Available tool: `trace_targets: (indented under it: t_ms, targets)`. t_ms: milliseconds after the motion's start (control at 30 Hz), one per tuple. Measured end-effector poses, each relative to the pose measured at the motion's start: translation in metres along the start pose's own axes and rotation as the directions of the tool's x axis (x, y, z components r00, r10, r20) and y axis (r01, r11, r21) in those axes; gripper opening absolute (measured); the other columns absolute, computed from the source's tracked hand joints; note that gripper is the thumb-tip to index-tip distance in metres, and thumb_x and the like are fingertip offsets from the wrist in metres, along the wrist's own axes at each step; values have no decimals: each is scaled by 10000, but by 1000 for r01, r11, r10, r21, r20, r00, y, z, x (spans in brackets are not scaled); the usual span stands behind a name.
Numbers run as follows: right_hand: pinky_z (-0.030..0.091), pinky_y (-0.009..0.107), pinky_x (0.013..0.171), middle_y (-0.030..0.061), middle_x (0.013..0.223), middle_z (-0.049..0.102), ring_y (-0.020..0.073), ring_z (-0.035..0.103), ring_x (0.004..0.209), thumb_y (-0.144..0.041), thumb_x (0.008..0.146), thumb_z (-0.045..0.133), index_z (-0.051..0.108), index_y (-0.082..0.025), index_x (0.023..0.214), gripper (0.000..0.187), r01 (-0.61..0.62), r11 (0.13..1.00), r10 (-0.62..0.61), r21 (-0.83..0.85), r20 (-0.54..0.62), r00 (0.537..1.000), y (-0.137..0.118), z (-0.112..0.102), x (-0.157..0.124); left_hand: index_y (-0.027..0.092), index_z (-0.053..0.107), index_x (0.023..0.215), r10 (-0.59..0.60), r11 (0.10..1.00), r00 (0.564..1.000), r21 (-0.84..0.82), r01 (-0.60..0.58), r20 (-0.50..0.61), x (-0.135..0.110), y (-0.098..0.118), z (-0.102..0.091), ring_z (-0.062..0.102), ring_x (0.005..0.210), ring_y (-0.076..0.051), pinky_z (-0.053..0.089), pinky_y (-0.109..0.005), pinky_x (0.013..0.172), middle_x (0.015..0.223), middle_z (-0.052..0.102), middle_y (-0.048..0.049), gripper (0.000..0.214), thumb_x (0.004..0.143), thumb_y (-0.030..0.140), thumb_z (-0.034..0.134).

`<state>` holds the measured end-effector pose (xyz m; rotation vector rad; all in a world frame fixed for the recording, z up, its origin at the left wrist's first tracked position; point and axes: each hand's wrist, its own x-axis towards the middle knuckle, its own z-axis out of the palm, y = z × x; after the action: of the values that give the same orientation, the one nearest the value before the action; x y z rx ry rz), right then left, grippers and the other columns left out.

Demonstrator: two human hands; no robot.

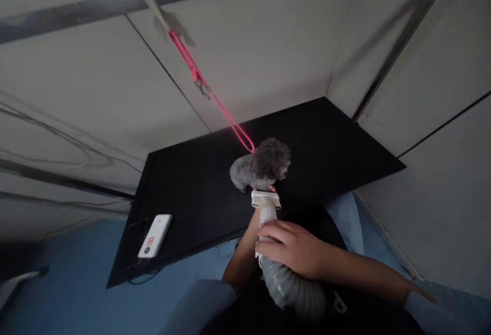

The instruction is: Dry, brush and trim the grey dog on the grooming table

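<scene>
A small grey curly-haired dog (pixel 261 165) stands on a black table (pixel 192 186), tied by a pink leash (pixel 215 101) that runs up to a metal bar. My right hand (pixel 292 248) is wrapped round the white neck of a ribbed grey dryer hose (pixel 286 284). The hose's flat white nozzle (pixel 265 199) points at the dog from close by. My left forearm reaches under the nozzle toward the dog. Only the fingertips of my left hand (pixel 268 189) show, touching the dog's underside.
A white remote-like device (pixel 155 235) with an orange label lies at the table's near left corner, a cable beside it. Pale wall panels enclose the table at the back and right. The floor below is blue.
</scene>
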<state>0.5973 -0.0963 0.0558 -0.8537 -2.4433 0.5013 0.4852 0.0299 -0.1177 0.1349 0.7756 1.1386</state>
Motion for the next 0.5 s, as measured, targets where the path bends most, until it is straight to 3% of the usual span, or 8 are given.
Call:
trace_targets:
  t_ms: [133, 233, 333, 433, 500]
  targets:
    - [452, 269, 842, 37, 1037, 620, 155, 550, 955, -251, 974, 441, 650, -225, 1035, 220, -10, 1000, 11, -10, 60, 998, 1, 3, -1, 190, 585, 654, -61, 986, 991, -149, 79, 120, 0, 4, 1, 483, 569, -138, 430, -280, 553, 607, 503, -20, 401, 910, 475, 470]
    - [459, 286, 866, 48, 1062, 627, 168, 554, 988, -249, 970, 446, 651, -221, 1049, 221, -24, 1000, 24, 2, 29, 999, 1, 3, -4, 196, 546, 640, -28, 984, 991, -170, 50, 130, -3, 6, 1, 473, 561, -129, 440, -267, 568, 573, 451, 2, 394, 903, 488, 511]
    - [478, 274, 854, 42, 1067, 633, 157, 574, 965, -245, 961, 456, 645, -224, 1071, 219, -46, 997, 45, 55, 13, 999, 2, -2, -9, 190, 564, 677, -64, 983, 989, -162, 86, 133, -5, 9, 3, 486, 577, -125, 457, -262, 586, 621, 508, -11, 417, 932, 504, 465]
    - [495, 266, 866, 36, 1087, 631, 153, 591, 989, -230, 932, 493, 632, -238, 1087, 209, -97, 985, 106, 145, -60, 992, 7, -5, -21, 186, 553, 652, -92, 979, 989, -171, 112, 118, -5, 13, 7, 498, 566, -118, 472, -253, 586, 610, 525, -7, 394, 926, 464, 504]
    - [511, 277, 876, 39, 1131, 623, 170, 604, 1026, -239, 853, 611, 602, -259, 1133, 281, -98, 966, 145, 239, -188, 972, 13, -2, -34, 184, 540, 625, -99, 977, 989, -178, 118, 114, -3, 15, 10, 519, 562, -116, 496, -264, 622, 591, 528, 6, 365, 887, 436, 580]
